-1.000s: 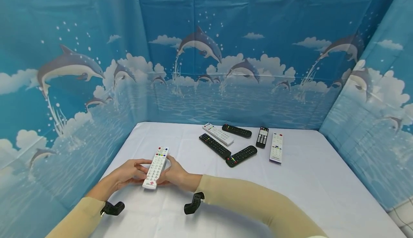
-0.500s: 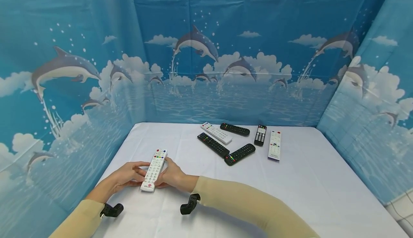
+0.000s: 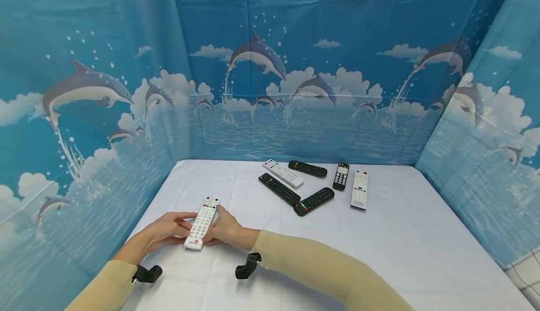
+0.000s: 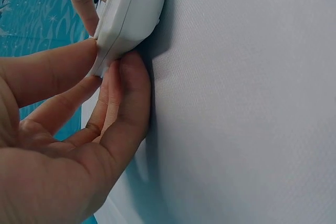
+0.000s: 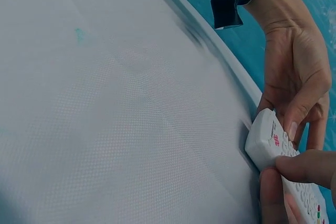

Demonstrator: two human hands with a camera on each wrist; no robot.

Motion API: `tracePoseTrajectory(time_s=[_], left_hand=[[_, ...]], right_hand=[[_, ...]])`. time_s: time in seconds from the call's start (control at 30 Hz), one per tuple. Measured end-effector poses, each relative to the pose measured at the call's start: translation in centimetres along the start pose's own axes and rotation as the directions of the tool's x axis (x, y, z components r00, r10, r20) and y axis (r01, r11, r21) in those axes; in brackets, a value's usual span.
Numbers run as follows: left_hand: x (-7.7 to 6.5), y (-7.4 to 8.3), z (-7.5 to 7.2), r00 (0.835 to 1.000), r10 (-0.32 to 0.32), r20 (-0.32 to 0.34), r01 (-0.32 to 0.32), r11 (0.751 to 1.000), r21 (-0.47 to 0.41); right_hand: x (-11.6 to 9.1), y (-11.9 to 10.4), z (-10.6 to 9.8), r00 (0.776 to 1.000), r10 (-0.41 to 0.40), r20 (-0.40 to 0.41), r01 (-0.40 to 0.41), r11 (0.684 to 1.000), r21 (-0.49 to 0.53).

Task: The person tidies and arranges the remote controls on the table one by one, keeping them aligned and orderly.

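A white remote control (image 3: 202,223) with rows of buttons and a pink logo at its near end is held between both hands, at the left of the table in the head view. My left hand (image 3: 167,227) pinches its left edge; in the left wrist view the thumb is on the upper edge and curled fingers (image 4: 134,90) reach under the remote's rounded underside (image 4: 144,17). From the other side my right hand (image 3: 228,228) grips it. Its thumb (image 5: 304,166) lies on the button face near the logo end, with fingers beneath, in the right wrist view.
Farther back on the white-covered table (image 3: 405,236) lie several other remotes, including a white one (image 3: 359,189) at the right, another white one (image 3: 283,173) and a black one (image 3: 314,202). A blue dolphin-print curtain (image 3: 295,128) encloses the back and sides.
The head view has shifted slightly. The held white remote and both hands sit a little lower in it than one second ago; over the last half second they barely move.
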State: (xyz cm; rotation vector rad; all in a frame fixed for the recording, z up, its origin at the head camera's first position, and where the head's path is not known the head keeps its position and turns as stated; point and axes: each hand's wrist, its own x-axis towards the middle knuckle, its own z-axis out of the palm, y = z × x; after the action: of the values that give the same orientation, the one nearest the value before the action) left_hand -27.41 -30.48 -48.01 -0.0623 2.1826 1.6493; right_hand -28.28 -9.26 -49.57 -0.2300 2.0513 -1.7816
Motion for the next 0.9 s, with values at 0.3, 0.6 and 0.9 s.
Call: tracePoseTrajectory(time_s=[0.3,0.6,0.9], left_hand=[[0.35,-0.45,0.31,1.0,0.015,0.022,-0.015,1.0,-0.011],[0.63,-0.15,-0.04,1.0,0.016,0.004,-0.016,1.0,0.015],[0.12,0.43,-0.12,1.0,0.009,0.018,-0.01,0.998,0.066]], right_hand=[[-0.09,0.08,-0.39,1.0,0.018,0.003,-0.018,1.0,-0.018],[0.25,-0.18,-0.27,1.0,0.012,-0.012,-0.012,1.0,-0.02],[0.3,0.07,-0.09,1.0,0.012,0.0,-0.012,1.0,-0.002]])
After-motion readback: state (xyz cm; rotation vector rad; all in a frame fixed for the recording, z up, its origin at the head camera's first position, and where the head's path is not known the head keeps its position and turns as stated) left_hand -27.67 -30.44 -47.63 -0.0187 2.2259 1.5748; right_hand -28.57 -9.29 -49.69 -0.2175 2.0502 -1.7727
